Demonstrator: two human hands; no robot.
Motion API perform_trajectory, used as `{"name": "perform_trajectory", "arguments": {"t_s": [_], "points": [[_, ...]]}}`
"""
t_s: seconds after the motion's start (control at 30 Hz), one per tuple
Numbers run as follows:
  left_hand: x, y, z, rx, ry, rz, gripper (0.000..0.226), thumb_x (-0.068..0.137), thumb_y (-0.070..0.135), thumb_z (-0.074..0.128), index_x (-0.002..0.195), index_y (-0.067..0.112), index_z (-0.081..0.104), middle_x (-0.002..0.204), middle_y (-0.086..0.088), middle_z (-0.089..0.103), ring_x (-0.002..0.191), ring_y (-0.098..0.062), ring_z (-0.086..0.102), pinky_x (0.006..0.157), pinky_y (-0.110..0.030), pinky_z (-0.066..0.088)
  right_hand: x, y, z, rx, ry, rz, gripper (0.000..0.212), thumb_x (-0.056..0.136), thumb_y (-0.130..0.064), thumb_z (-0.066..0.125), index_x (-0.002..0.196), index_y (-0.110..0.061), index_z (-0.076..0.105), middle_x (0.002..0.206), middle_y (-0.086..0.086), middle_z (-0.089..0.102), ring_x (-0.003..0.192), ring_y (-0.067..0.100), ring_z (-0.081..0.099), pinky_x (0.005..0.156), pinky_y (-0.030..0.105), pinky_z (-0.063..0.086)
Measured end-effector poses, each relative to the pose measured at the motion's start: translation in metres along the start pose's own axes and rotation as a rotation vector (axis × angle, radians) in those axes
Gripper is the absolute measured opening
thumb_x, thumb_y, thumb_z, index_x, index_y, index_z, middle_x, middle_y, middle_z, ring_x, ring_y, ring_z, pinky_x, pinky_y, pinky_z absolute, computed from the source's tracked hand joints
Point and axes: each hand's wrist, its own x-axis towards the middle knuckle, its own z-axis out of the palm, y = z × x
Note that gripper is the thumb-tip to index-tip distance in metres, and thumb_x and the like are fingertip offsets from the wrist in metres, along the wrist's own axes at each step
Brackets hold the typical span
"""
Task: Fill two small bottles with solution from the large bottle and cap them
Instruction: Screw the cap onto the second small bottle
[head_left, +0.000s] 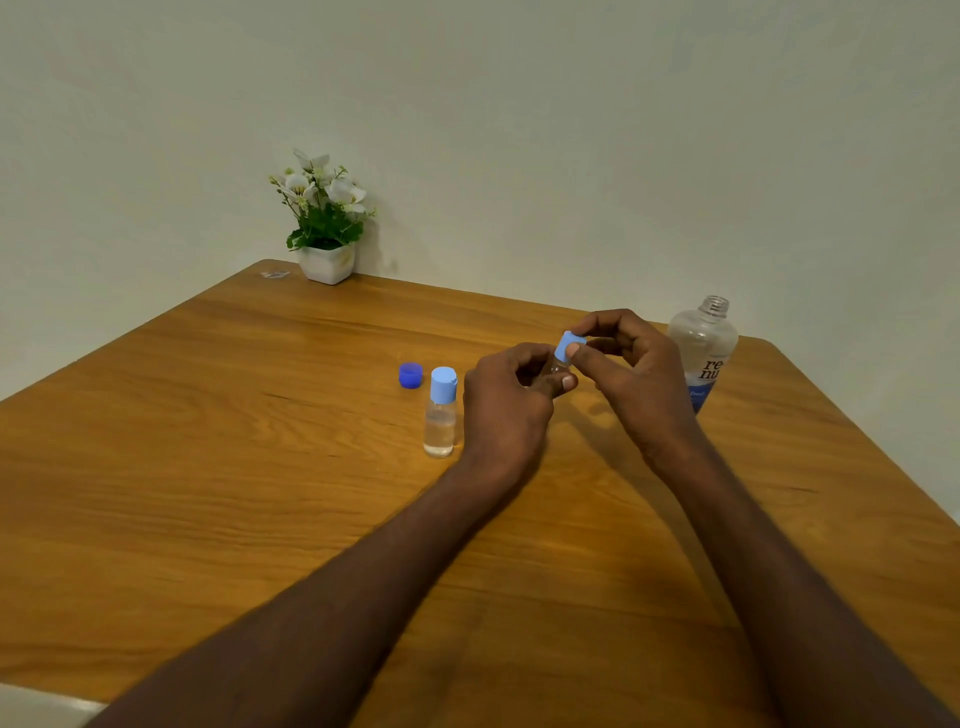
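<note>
Wooden worktop (260, 467) against a plain wall. Capping step, second small bottle (557, 367), centre-right: left hand (511, 402) grip clamped on it, right hand (631, 364) pinching its light-blue cap (568, 345). First capped bottle (440, 413) beside; large bottle (702, 348) open, far right. Next: twist tight.

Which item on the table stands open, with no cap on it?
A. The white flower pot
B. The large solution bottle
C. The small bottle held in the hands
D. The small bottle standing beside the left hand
B: the large solution bottle shows a bare threaded neck, and the dark blue cap lies apart on the table.
</note>
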Motion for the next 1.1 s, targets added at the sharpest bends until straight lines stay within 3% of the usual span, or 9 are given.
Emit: {"name": "perform_trajectory", "arguments": {"t_s": [0.2, 0.47, 0.77, 1.1], "points": [[-0.001, 0.001, -0.001, -0.002, -0.001, 0.013, 0.03, 0.087, 0.014, 0.081, 0.117, 0.019, 0.078, 0.099, 0.009, 0.078, 0.093, -0.002, 0.071, 0.09, -0.029, 0.059, 0.0005, 0.0004, -0.0005, 0.014, -0.008, -0.022, 0.017, 0.09, -0.014, 0.076, 0.107, -0.017, 0.073, 0.103, -0.002, 0.075, 0.097, 0.013, 0.07, 0.08, 0.018, 0.056], [0.0007, -0.0001, -0.0008, -0.009, 0.011, 0.0, 0.03, 0.086, 0.014, 0.082, 0.116, 0.014, 0.078, 0.098, 0.005, 0.078, 0.092, -0.006, 0.071, 0.091, -0.034, 0.06, 0.0016, 0.0006, -0.0045, 0.054, -0.034, 0.027, 0.024, 0.092, -0.007, 0.072, 0.114, -0.018, 0.075, 0.107, -0.005, 0.076, 0.097, 0.009, 0.07, 0.074, 0.019, 0.054], [0.0011, -0.0006, -0.0007, 0.024, 0.001, -0.002, 0.033, 0.087, 0.014, 0.081, 0.119, 0.015, 0.076, 0.102, 0.004, 0.078, 0.096, -0.008, 0.071, 0.092, -0.034, 0.06, 0.0029, 0.002, -0.005, 0.053, -0.047, 0.045, 0.014, 0.093, -0.016, 0.073, 0.107, -0.018, 0.072, 0.107, -0.003, 0.074, 0.101, 0.016, 0.069, 0.077, 0.028, 0.053], [0.002, -0.0008, -0.001, 0.014, 0.001, -0.003, 0.031, 0.087, 0.014, 0.081, 0.118, 0.015, 0.077, 0.1, 0.005, 0.078, 0.094, -0.007, 0.071, 0.09, -0.032, 0.06, 0.0013, 0.0002, -0.0039, 0.022, -0.023, -0.014, 0.014, 0.092, -0.015, 0.075, 0.106, -0.015, 0.073, 0.107, -0.004, 0.075, 0.102, 0.009, 0.069, 0.085, 0.023, 0.055]]}}
